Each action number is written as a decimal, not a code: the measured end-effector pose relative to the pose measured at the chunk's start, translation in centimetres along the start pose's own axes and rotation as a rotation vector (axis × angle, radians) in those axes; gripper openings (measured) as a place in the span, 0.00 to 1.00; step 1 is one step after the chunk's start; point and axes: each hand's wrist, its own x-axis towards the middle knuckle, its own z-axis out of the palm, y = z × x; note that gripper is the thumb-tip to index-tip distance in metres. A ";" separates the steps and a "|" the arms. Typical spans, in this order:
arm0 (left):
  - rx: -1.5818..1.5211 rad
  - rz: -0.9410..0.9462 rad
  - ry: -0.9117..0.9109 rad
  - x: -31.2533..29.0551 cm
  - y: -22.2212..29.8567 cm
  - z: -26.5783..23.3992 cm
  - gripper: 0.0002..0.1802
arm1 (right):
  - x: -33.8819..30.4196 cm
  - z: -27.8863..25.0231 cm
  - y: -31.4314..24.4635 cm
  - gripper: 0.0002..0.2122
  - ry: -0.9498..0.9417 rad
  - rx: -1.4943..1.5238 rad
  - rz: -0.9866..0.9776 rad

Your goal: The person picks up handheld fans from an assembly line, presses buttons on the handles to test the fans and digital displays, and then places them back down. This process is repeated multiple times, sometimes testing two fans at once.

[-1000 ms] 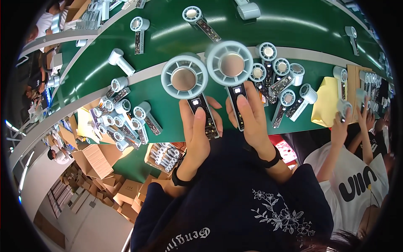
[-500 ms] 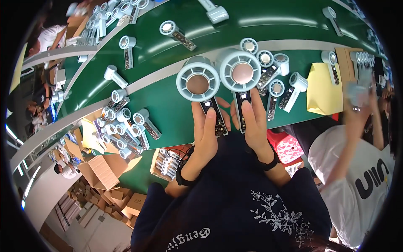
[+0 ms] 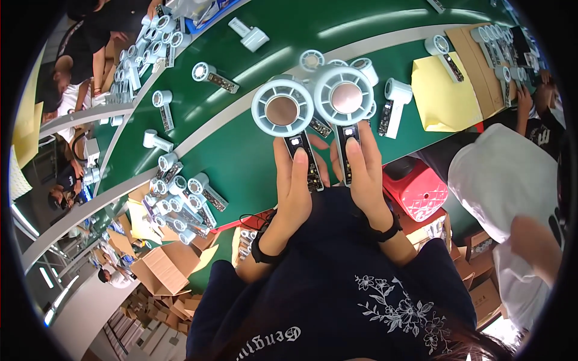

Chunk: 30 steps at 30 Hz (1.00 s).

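My left hand (image 3: 291, 186) is closed round the handle of a pale blue handheld fan (image 3: 259, 111), its thumb on the handle's exposed circuit board. In the same way my right hand (image 3: 361, 180) grips a second pale blue fan (image 3: 322, 96) by its board-lined handle. Both fans stand side by side, round ringed heads up, with a small white light showing on each board. The discs in their middles differ: brownish on the left, pale pinkish on the right. Several more fans lie just behind, partly hidden, among them a fan with a bare board (image 3: 397, 91) to the right.
Fans lie spaced along the green belt (image 3: 283, 30) beyond a grey rail. At left sits a pile of fans (image 3: 180, 204) above an open carton (image 3: 165, 268). To the right are yellow paper (image 3: 442, 108), a red stool (image 3: 415, 189) and a co-worker in a white shirt (image 3: 506, 174).
My view has swung, shifting the table, stool and boxes across it. Both hands keep hold of their fans. The co-worker at right has leaned over, an arm now lower. The belt's fans sit further left.
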 end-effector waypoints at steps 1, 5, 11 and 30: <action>0.001 0.007 -0.007 -0.1 -0.1 0.3 0.22 | -0.2 -0.2 -0.1 0.13 0.010 0.004 0.001; -0.007 0.021 -0.035 -0.3 -0.1 1.7 0.22 | -0.7 -1.3 -0.4 0.15 0.031 -0.066 -0.051; 0.001 -0.008 -0.071 -0.1 -0.5 3.1 0.19 | -1.3 -2.4 -1.2 0.15 0.084 -0.077 -0.061; 0.131 -0.142 -0.364 7.2 -11.1 12.7 0.25 | 1.2 -14.9 0.2 0.18 0.451 0.037 0.088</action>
